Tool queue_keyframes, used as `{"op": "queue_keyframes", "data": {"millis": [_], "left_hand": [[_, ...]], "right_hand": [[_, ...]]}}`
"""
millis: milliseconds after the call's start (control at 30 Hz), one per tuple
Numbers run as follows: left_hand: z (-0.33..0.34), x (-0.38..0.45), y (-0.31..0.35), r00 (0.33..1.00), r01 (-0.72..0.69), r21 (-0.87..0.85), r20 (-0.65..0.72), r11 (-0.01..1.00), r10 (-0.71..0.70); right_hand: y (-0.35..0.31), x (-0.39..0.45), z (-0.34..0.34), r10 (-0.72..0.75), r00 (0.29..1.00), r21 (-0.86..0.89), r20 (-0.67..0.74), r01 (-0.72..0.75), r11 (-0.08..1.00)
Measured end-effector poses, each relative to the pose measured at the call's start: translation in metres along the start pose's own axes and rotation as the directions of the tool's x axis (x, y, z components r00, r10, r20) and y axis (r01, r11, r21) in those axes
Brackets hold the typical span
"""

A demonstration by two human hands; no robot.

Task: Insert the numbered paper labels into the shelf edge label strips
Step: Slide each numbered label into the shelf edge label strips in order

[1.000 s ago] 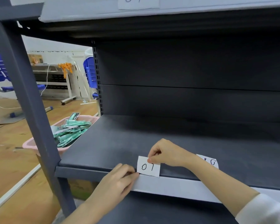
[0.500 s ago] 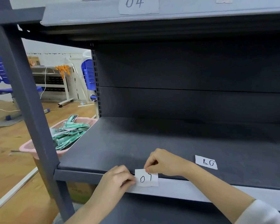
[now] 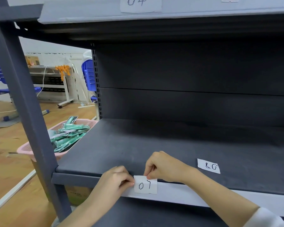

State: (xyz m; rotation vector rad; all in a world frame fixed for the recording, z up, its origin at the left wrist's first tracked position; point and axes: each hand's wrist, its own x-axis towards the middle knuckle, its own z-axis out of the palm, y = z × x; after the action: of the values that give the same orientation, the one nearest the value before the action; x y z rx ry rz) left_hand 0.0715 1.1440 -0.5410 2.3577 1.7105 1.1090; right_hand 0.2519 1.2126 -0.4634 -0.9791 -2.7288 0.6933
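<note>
Label 04 (image 3: 141,4) already sits in upper strip. Both hands pinch label 07 (image 3: 145,185) — left hand (image 3: 116,182) its side, right hand (image 3: 164,167) its top — against lower strip (image 3: 187,193); seating unconfirmed. Label 08 (image 3: 208,166) lies loose on shelf (image 3: 121,148), still waiting.

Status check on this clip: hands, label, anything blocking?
Left hand pinching left edge of white paper label marked 07; right hand pinching its top. Label against pale shelf-edge strip, seating unclear. White 08 label loose on shelf. Nothing blocking.
</note>
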Motion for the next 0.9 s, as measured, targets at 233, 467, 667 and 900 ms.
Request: {"op": "queue_keyframes", "data": {"millis": [233,467,667,900], "left_hand": [[0.002,0.001,-0.001,1.000,0.009,-0.015,0.001,1.000,-0.009],[0.002,0.000,0.000,1.000,-0.024,0.047,-0.016,0.999,0.024],[0.003,-0.001,0.002,0.996,-0.047,0.051,-0.068,0.998,0.051],[-0.003,0.008,0.012,0.983,-0.135,0.101,-0.114,0.986,0.146]], "right_hand": [[-0.001,0.002,0.007,-0.006,1.000,-0.024,-0.009,0.005,1.000],[-0.001,-0.002,0.011,0.009,1.000,-0.023,-0.026,-0.009,1.000],[-0.001,-0.003,0.012,0.003,1.000,-0.021,-0.022,-0.004,1.000],[0.011,-0.013,0.005,-0.018,0.993,0.054,-0.118,0.025,0.998]]}}
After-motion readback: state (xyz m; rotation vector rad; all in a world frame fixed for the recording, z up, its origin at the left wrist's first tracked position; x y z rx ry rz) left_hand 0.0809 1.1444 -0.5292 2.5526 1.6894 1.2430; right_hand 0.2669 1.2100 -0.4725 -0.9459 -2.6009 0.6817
